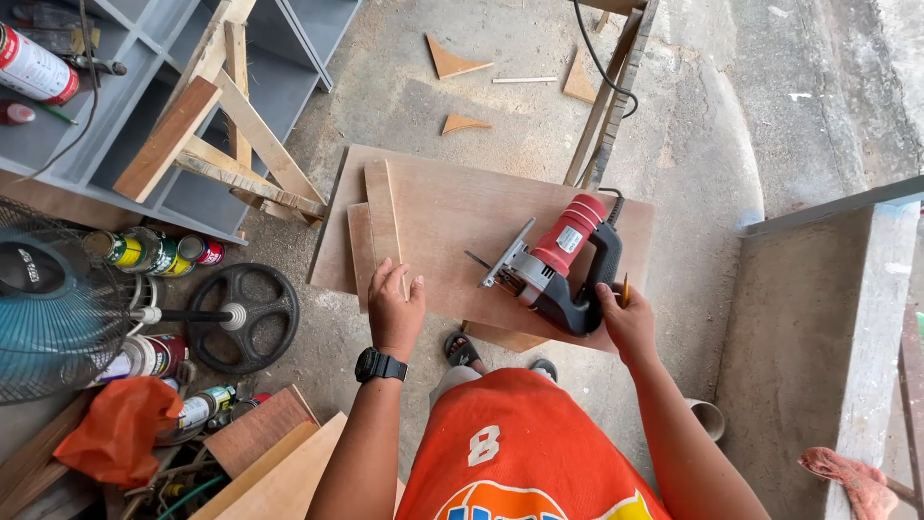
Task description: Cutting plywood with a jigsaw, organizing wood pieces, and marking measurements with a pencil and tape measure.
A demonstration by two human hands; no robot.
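While partly hidden behind the jigsaw (553, 270), right hand (626, 323) gripping its handle; left hand (395, 308) flat, open on wood strips (377, 226).

left arm: bare, reaching forward and a bit inward, black watch on the wrist
left hand (395, 306): palm down, fingers together and pointing ahead, pressed flat
right arm: stretched forward, angled slightly inward
right hand (624, 323): curled around a grip, knuckles facing out, pencil poking up between the fingers
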